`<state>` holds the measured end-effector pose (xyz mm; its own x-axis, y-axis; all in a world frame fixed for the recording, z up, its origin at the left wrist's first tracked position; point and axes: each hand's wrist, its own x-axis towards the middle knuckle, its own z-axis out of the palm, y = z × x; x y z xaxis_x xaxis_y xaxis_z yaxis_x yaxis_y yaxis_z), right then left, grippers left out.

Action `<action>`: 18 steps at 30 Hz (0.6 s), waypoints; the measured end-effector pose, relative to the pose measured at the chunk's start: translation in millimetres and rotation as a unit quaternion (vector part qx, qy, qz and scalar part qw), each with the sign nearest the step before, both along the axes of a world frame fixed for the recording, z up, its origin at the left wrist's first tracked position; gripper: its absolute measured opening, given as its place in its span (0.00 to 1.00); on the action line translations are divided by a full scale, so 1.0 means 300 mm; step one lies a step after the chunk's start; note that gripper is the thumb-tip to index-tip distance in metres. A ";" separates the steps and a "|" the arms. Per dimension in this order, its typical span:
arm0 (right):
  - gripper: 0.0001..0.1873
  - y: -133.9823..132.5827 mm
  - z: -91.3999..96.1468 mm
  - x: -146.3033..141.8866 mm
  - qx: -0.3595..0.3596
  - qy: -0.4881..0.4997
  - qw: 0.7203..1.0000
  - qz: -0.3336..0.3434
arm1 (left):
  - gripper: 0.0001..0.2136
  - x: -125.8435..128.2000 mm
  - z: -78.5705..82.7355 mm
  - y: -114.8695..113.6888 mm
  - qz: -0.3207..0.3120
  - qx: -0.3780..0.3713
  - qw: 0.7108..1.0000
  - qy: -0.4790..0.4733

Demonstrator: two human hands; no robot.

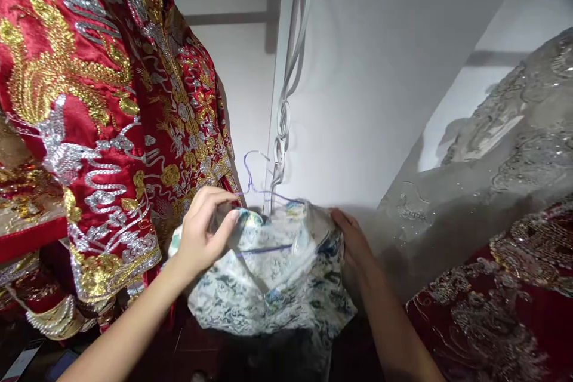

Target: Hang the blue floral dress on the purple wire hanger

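A white V-neck floral garment (268,286) with blue and green print hangs in front of me on a thin purple clothes hanger (251,187). Its lower part falls into shadow, so I cannot tell whether it is a top or a dress. At its left shoulder, my left hand (203,233) is closed, thumb and fingers pinching the cloth by the hanger's arm. My right hand (353,239) grips the right shoulder; its fingers are partly hidden behind the fabric. The hanger's hook points up, beside a white cord with rings.
Red jackets with gold and silver embroidery (179,113) hang close on the left. A white ringed cord (283,119) runs down the pale wall (367,71). Sheer beaded fabric (528,137) and a dark red beaded garment (492,310) occupy the right side.
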<state>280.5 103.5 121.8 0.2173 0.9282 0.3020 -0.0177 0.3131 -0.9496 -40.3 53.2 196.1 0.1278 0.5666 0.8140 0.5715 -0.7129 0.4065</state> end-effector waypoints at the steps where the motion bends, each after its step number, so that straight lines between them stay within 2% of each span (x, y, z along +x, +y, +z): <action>1: 0.24 0.028 0.039 -0.006 -0.010 0.016 1.000 0.019 | 0.07 0.009 -0.013 -0.011 -0.028 0.003 1.000 -0.002; 3: 0.25 0.079 0.108 -0.014 -0.029 0.054 0.997 0.047 | 0.08 0.035 -0.058 -0.028 -0.113 -0.047 0.992 0.039; 5: 0.25 0.119 0.157 -0.015 -0.024 0.086 0.996 0.027 | 0.11 0.068 -0.121 -0.031 -0.181 -0.144 0.968 0.097; 8: 0.25 0.150 0.180 0.009 0.014 0.122 0.992 -0.035 | 0.20 0.113 -0.219 -0.007 -0.193 -0.259 0.940 0.107; 10: 0.25 0.151 0.163 0.043 0.024 0.137 0.989 -0.045 | 0.25 0.131 -0.271 0.013 -0.185 -0.288 0.935 0.090; 13: 0.24 0.129 0.107 0.103 0.002 0.141 0.989 -0.045 | 0.27 0.152 -0.320 0.033 -0.168 -0.296 0.938 0.071; 18: 0.25 0.072 0.006 0.161 -0.044 0.092 0.994 -0.037 | 0.18 0.208 -0.376 0.032 -0.105 -0.302 0.944 0.086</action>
<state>328.7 125.2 123.7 0.3295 0.9290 0.1686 -0.1734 0.2351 -0.9564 22.1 62.8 83.4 0.3893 0.8681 0.3080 0.5374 -0.4857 0.6894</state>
